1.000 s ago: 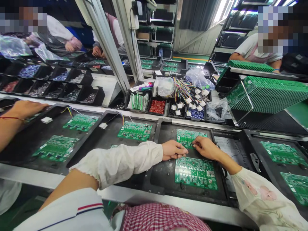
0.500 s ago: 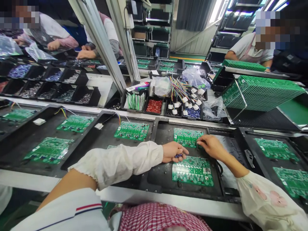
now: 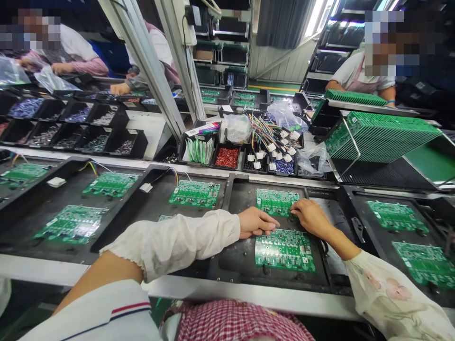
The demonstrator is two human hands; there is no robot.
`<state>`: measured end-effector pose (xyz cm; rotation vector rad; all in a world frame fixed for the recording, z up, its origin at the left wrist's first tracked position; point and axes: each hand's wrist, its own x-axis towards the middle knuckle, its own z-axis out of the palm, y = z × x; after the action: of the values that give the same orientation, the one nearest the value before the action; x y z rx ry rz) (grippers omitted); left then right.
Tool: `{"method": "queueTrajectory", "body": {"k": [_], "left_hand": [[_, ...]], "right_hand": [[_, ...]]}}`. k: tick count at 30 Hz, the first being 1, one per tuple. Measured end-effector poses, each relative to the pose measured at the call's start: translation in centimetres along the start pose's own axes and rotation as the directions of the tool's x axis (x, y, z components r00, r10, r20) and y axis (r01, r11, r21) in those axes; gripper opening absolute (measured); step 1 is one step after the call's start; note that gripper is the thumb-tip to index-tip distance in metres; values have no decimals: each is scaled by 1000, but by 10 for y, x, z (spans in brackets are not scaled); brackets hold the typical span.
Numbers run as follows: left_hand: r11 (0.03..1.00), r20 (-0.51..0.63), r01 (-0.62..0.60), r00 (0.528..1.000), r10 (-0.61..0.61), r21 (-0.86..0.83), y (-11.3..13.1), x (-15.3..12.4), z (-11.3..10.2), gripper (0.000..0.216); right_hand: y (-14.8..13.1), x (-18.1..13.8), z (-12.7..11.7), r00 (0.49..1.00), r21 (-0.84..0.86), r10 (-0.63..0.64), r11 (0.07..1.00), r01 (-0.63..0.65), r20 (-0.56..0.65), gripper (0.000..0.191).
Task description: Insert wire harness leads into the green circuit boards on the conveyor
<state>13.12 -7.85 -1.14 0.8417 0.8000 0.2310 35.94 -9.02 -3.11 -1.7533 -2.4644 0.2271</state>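
Note:
Two green circuit boards lie in a black tray point(image 3: 241, 270) before me, one behind the other. My left hand point(image 3: 256, 221) hovers over the gap between them, its fingers closed around small blue components point(image 3: 276, 226); only a speck of blue shows at the fingertips. The rear circuit board point(image 3: 275, 201) has my right hand point(image 3: 310, 215) at its right edge. The thumb and fingers there are pinched together, and whatever is between them is hidden. Nearest me, the front circuit board point(image 3: 284, 251) lies flat, just below my left fingertips.
Trays with more circuit boards point(image 3: 112, 183) point(image 3: 398, 215) stand left and right. Behind are bins of red components point(image 3: 227, 157), blue components point(image 3: 283, 166) and wire harnesses point(image 3: 265, 130). A rack of upright green boards point(image 3: 384, 137) stands back right. Co-workers point(image 3: 369, 76) sit across the bench.
The fingers of my left hand have closed and straightened, covering the blue parts seen in them before. My right hand stays at the rear board's edge. The right-hand tray has shifted slightly left.

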Motion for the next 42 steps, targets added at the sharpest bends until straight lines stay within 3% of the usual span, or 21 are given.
{"method": "queueTrajectory", "body": {"k": [5, 10, 14, 19, 29, 42], "left_hand": [[998, 20, 16, 1000, -15, -63, -3, -3, 0, 15], [995, 72, 56, 996, -50, -82, -15, -18, 5, 20], [996, -11, 85, 996, -85, 18, -28, -38, 4, 12], [989, -2, 107, 994, -107, 106, -34, -50, -2, 17], [996, 44, 25, 999, -29, 83, -32, -53, -1, 41], [998, 7, 46, 999, -46, 35, -34, -49, -1, 27]], "right_hand": [[-16, -8, -12, 997, 74, -9, 997, 14, -70, 17], [-80, -34, -23, 998, 475, -27, 878, 54, -63, 18], [-110, -60, -6, 998, 489, 37, 872, -7, -52, 18], [-112, -76, 15, 997, 455, -79, 888, 67, 8, 16], [-113, -76, 13, 996, 460, -92, 884, 83, -3, 19], [-115, -76, 14, 998, 377, -60, 925, 51, 12, 13]]}}
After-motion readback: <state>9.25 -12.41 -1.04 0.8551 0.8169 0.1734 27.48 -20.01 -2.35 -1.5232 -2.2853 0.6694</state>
